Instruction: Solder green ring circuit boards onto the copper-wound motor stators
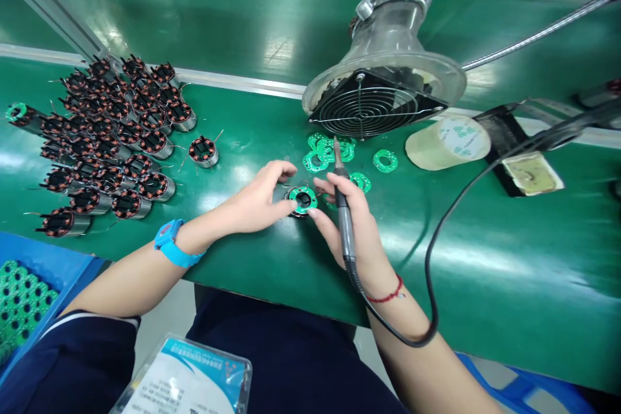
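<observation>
A green ring-shaped circuit board sits on top of a motor stator on the bench, between my hands. My left hand curls around its left side, thumb at the board's edge and forefinger raised clear of it. My right hand holds a soldering iron, tip pointing up and away from the board. The right thumb and fingertips reach the stator's right side. Just beyond, several loose ring circuit boards lie on the bench, partly overlapping.
Many wound stators stand grouped at left, with one apart. A fume extractor hood hangs over the back. At right are a tape roll and a soldering sponge. The iron's cable loops rightward. A blue bin holds boards.
</observation>
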`<state>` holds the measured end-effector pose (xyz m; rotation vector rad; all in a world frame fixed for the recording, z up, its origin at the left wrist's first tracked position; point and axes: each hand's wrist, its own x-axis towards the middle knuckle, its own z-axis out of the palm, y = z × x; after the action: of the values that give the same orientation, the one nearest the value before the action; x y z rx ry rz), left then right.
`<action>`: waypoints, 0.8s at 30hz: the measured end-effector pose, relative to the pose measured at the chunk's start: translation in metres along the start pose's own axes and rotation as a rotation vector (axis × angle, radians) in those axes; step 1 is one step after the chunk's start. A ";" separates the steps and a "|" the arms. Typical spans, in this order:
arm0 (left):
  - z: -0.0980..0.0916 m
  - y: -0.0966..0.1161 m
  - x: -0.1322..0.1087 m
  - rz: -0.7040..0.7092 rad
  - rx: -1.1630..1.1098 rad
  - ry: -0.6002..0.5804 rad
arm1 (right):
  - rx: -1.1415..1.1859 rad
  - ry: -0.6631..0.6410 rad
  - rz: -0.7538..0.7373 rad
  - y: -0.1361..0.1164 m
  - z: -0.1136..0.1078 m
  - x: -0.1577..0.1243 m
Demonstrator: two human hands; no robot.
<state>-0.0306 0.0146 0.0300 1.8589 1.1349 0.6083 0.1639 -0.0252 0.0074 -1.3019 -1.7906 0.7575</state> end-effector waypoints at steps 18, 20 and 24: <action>0.021 -0.004 0.001 0.159 0.292 -0.013 | -0.096 0.160 0.032 -0.011 0.016 -0.010; 0.021 -0.011 0.003 0.241 0.221 -0.040 | -0.081 0.121 0.023 -0.008 0.016 -0.008; 0.027 -0.021 0.001 0.235 0.051 0.074 | -0.095 0.075 0.038 -0.004 0.015 -0.006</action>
<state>-0.0198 0.0094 -0.0019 2.0453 0.9937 0.7929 0.1499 -0.0320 0.0011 -1.4121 -1.7648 0.6420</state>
